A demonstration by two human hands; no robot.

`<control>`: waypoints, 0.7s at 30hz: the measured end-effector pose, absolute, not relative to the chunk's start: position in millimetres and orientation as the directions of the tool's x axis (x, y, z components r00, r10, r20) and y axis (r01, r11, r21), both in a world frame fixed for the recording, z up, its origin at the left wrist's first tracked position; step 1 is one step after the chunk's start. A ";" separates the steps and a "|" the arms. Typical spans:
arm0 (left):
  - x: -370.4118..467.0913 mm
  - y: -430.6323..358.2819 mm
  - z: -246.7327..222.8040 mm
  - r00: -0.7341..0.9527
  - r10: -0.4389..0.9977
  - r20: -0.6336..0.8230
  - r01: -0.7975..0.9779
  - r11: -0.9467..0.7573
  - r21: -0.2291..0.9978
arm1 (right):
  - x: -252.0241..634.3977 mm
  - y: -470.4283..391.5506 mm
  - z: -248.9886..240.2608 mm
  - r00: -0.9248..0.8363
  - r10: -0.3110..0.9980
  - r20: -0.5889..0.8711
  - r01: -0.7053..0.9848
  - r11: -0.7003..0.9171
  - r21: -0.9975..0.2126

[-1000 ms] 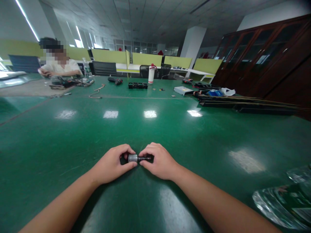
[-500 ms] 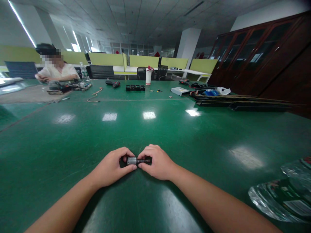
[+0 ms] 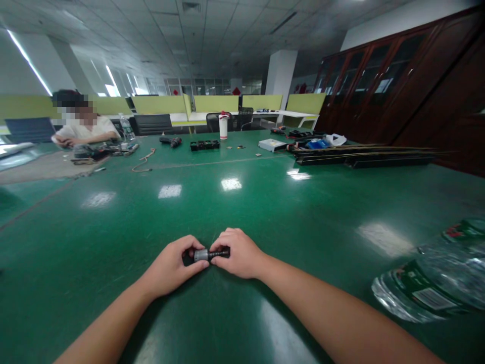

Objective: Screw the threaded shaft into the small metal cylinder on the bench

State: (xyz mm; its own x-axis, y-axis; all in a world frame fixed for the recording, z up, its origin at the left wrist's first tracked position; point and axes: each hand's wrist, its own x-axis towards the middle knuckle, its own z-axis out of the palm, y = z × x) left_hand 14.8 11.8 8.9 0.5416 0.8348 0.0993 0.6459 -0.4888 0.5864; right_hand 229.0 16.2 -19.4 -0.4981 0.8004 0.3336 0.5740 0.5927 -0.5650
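A small silver cylinder with a dark ridged shaft [image 3: 201, 255], much like a small motor, lies sideways between my two hands, low over the table. My left hand [image 3: 172, 265] is closed round its silver end, thumb in front and fingers behind. At the shaft end, my right hand [image 3: 242, 257] pinches with thumb and fingers. The fingertips of both hands almost meet near the middle of the piece. Its outer ends are partly hidden in the palms.
Across the green table [image 3: 212, 212] stand a white bottle [image 3: 223, 126], a black part [image 3: 205, 145] and a power drill [image 3: 171, 141]. Long dark strips [image 3: 364, 156] lie back right. A large plastic bottle [image 3: 432, 288] lies at right. Another person [image 3: 85, 131] sits back left.
The camera view has tilted and shifted slightly, so the scene sits a little differently. Both hands keep their hold on the silver cylinder, with no clear change in grip.
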 end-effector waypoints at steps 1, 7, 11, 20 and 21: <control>14.4 11.7 8.5 0.544 0.832 0.104 0.640 -0.492 0.591 | 229.0 16.0 -19.8 -0.500 0.798 0.335 0.570 0.595 -0.566; 13.5 11.0 9.1 0.552 0.825 0.122 0.627 -0.507 0.591 | 228.5 14.6 -18.7 -0.491 0.800 0.344 0.554 0.592 -0.585; 12.1 9.6 8.3 0.529 0.838 0.129 0.649 -0.499 0.574 | 226.5 14.4 -16.5 -0.470 0.819 0.329 0.562 0.565 -0.604; 9.4 9.2 3.2 0.524 0.832 0.181 0.630 -0.522 0.575 | 223.2 14.8 -18.9 -0.450 0.831 0.328 0.572 0.550 -0.608; 9.1 9.3 2.4 0.520 0.834 0.185 0.632 -0.521 0.573 | 223.1 14.9 -19.4 -0.450 0.830 0.330 0.575 0.552 -0.603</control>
State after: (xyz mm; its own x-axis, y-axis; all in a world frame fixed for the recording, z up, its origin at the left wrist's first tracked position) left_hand 9.1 9.3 2.4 0.5202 0.8339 0.1846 0.6324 -0.5213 0.5730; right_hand 223.1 14.9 -19.4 -0.4501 0.8296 0.3304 0.5751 0.5524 -0.6035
